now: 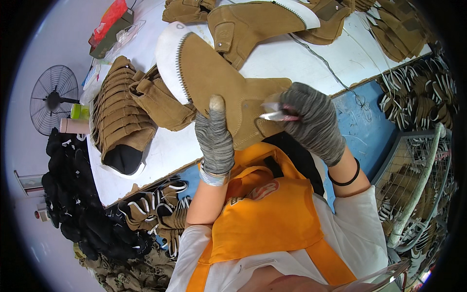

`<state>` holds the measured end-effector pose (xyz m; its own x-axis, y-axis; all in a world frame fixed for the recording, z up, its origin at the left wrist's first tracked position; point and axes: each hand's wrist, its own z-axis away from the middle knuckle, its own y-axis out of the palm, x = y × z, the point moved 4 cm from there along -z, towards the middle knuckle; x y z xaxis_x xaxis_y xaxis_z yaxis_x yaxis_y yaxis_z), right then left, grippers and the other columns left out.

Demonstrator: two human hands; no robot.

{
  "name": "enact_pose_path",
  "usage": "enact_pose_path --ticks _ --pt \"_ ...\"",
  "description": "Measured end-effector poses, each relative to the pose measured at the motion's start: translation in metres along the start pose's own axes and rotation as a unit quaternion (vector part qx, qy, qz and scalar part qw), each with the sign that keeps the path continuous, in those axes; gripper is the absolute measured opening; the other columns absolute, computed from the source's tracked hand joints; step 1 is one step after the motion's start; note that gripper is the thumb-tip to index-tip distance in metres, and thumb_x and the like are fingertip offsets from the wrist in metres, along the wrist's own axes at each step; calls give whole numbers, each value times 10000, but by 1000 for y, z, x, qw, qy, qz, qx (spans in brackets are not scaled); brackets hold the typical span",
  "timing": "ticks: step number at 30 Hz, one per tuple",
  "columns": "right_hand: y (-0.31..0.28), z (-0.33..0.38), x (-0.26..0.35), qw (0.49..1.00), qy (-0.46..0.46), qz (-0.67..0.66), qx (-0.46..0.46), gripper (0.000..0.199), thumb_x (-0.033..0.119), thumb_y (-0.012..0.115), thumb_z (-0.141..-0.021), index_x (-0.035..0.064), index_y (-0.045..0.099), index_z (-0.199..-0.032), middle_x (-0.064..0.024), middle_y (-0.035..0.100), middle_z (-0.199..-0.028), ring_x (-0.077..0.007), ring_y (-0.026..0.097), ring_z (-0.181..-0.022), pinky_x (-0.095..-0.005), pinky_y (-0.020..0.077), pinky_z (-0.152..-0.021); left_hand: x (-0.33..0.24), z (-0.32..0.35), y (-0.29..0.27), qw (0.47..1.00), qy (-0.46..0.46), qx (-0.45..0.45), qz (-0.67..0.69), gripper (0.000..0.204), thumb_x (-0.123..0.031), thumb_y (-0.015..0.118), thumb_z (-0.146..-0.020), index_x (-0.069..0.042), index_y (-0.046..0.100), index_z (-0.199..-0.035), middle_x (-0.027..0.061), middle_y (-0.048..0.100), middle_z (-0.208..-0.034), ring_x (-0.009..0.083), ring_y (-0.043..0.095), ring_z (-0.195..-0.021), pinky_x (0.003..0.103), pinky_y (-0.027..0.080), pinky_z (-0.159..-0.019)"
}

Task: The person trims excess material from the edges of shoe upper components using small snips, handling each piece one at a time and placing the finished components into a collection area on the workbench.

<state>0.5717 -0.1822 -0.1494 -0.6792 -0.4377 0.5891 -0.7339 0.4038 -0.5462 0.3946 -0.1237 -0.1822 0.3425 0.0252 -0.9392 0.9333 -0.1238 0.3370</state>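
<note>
A tan suede boot upper [216, 73] with a white toe edge and dark zigzag stitching is held up over the near side of the table. My left hand [215, 141], in a grey knit fingerless glove, grips its lower edge with the thumb on the suede. In my right hand [314, 121], gloved alike, is a small pair of metal thread snips [278, 113]. Their blurred blades are close to the stitched strap part of the upper; whether they touch it I cannot tell. The fingers behind the upper are hidden.
On the white table [311, 65] lie a stack of tan uppers [119, 112], another boot upper [258, 24] and a dark cord [323, 63]. A box with red plastic [112, 29] stands far left, by a fan [53, 100]. A wire cart [413, 180] of pieces is at right.
</note>
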Motion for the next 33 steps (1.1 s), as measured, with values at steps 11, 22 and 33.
enact_pose_path --ticks 11,22,33 --pt "7 -12 13 980 -98 140 103 230 276 730 -723 116 676 -879 -42 608 -758 -231 620 -673 -355 488 -594 -12 1 9 969 136 47 -201 352 -289 612 -938 22 622 -1102 107 663 -972 163 613 -852 294 492 -777" --pt "30 -5 -4 993 -5 65 102 285 231 766 -725 56 625 -900 -84 635 -812 -225 656 -724 -326 531 -651 0 -6 8 973 106 48 -200 381 -320 613 -935 18 613 -1109 105 665 -961 152 627 -799 285 507 -697" --pt "18 1 -14 996 73 -18 54 196 104 757 -722 43 629 -859 -62 583 -711 -207 591 -624 -301 502 -586 -3 -16 4 991 -40 91 -85 537 -365 604 -927 20 487 -1283 116 590 -1156 178 574 -1025 312 468 -902"
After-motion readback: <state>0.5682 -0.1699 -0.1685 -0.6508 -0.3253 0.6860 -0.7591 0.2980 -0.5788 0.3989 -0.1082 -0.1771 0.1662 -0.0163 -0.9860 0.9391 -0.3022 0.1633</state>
